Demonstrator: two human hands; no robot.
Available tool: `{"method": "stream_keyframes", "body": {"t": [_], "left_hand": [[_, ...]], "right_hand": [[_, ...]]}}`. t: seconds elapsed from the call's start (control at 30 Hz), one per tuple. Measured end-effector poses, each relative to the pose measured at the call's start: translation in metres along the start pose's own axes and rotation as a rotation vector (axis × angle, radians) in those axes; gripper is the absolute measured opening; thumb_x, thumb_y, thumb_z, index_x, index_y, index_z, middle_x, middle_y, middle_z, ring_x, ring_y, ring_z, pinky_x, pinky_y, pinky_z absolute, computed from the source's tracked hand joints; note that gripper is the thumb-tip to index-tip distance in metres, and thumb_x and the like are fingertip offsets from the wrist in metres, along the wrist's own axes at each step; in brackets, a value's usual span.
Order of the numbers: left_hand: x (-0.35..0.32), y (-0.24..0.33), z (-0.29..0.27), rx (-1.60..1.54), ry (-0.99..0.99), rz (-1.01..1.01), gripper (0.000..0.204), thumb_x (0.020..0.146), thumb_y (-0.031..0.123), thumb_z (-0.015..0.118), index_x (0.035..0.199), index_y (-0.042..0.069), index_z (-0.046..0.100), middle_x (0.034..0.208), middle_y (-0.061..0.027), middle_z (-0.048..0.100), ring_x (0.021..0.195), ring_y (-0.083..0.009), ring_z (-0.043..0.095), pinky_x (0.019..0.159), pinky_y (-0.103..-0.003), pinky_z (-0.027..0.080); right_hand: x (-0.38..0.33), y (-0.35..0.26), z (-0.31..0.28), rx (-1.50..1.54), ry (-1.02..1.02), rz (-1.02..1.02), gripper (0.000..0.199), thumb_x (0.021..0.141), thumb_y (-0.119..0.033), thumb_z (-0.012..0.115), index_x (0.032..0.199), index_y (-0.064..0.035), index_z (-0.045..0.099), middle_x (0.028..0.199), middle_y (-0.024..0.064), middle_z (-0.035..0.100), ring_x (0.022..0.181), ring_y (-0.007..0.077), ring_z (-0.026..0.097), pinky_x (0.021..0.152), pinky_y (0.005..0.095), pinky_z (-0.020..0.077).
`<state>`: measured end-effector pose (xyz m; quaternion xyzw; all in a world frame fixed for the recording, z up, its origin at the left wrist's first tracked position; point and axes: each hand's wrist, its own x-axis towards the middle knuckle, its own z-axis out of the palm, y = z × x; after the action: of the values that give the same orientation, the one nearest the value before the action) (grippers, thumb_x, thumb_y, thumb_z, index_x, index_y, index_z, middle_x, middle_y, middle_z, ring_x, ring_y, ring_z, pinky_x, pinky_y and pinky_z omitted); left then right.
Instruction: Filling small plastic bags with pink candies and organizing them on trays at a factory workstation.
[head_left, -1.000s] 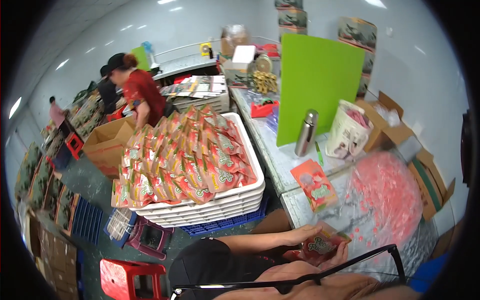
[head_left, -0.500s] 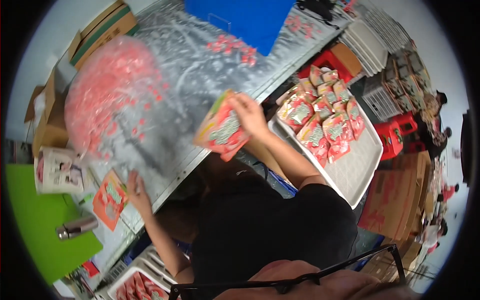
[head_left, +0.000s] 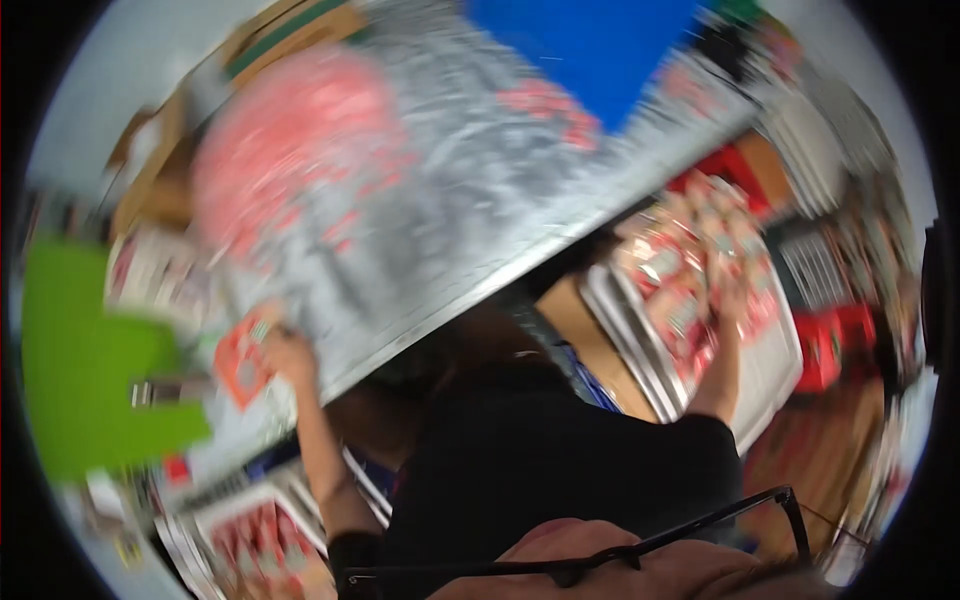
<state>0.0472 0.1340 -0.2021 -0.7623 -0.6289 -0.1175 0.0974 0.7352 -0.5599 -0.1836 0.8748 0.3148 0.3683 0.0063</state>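
My left hand (head_left: 288, 353) is at the right edge of a flat red-orange pouch (head_left: 236, 366) on the metal table, its fingers bent over that edge in a grip. To the right, my right hand (head_left: 731, 296) reaches among filled red snack pouches (head_left: 668, 262) standing in a white plastic tray (head_left: 768, 412). Motion smears its fingers, so whether they still hold a pouch is unclear. On the table, a large heap of small pink-red wrapped pieces (head_left: 300, 130) lies beyond my left hand.
The metal table (head_left: 450, 235) carries a blue bin (head_left: 590, 50) and scattered pieces (head_left: 550, 105). At left are a steel flask (head_left: 170, 392), a green sheet (head_left: 80, 360) and a white printed bag (head_left: 155, 278). Another tray of pouches (head_left: 262, 540) stands below left; a red crate (head_left: 835, 345) is at right.
My right hand has carried a filled pouch from over the table edge to the tray. My left hand has closed on the flat pouch's edge. The whole view has swung round.
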Motion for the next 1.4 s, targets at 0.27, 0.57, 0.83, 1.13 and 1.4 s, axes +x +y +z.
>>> {"method": "stream_keyframes", "body": {"t": [0.27,0.57,0.83,1.13,1.4], "left_hand": [[0.020,-0.003,-0.024,-0.145,0.231,-0.090,0.028,0.090,0.029,0.060,0.091,0.001,0.063,0.096,-0.0217,0.063,0.096,-0.0387,0.058,0.086,-0.052,0.045],[-0.006,-0.049,-0.030,-0.079,0.308,-0.316,0.048,0.078,0.044,0.073,0.101,0.003,0.060,0.107,-0.0196,0.058,0.102,-0.0388,0.055,0.088,-0.055,0.042],[0.000,-0.054,-0.033,-0.265,0.143,-0.351,0.031,0.089,0.037,0.063,0.099,0.008,0.064,0.106,-0.0130,0.060,0.105,-0.0323,0.055,0.085,-0.052,0.042],[-0.001,-0.031,-0.073,-0.334,0.041,-0.124,0.019,0.089,0.022,0.059,0.093,0.005,0.066,0.095,-0.0165,0.065,0.085,-0.0327,0.064,0.072,-0.046,0.050],[-0.032,-0.033,-0.112,-1.528,-0.227,-0.405,0.019,0.092,0.016,0.057,0.094,-0.001,0.064,0.078,-0.0107,0.059,0.073,-0.0164,0.064,0.060,-0.034,0.051]], "right_hand": [[0.061,-0.018,0.006,-0.129,0.395,0.184,0.061,0.097,-0.054,0.051,0.146,-0.0186,0.048,0.136,0.0198,0.056,0.123,0.0401,0.052,0.105,0.0494,0.0424],[0.211,-0.449,-0.026,1.274,-0.056,-0.307,0.024,0.097,-0.005,0.059,0.118,0.0061,0.061,0.126,0.0194,0.061,0.113,0.0322,0.060,0.098,0.0396,0.0487],[0.142,-0.690,-0.162,1.709,-0.563,-0.900,0.016,0.090,0.000,0.061,0.104,0.0017,0.067,0.112,0.0174,0.066,0.103,0.0315,0.064,0.093,0.0392,0.0510],[0.123,-0.775,-0.259,1.641,-0.134,-1.244,0.046,0.084,-0.001,0.060,0.130,0.0007,0.056,0.136,0.0167,0.054,0.126,0.0338,0.052,0.106,0.0441,0.0422],[0.098,-0.791,-0.236,1.601,-0.026,-1.320,0.047,0.079,-0.010,0.065,0.124,0.0007,0.059,0.126,0.0165,0.060,0.119,0.0331,0.056,0.106,0.0485,0.0384]]}}
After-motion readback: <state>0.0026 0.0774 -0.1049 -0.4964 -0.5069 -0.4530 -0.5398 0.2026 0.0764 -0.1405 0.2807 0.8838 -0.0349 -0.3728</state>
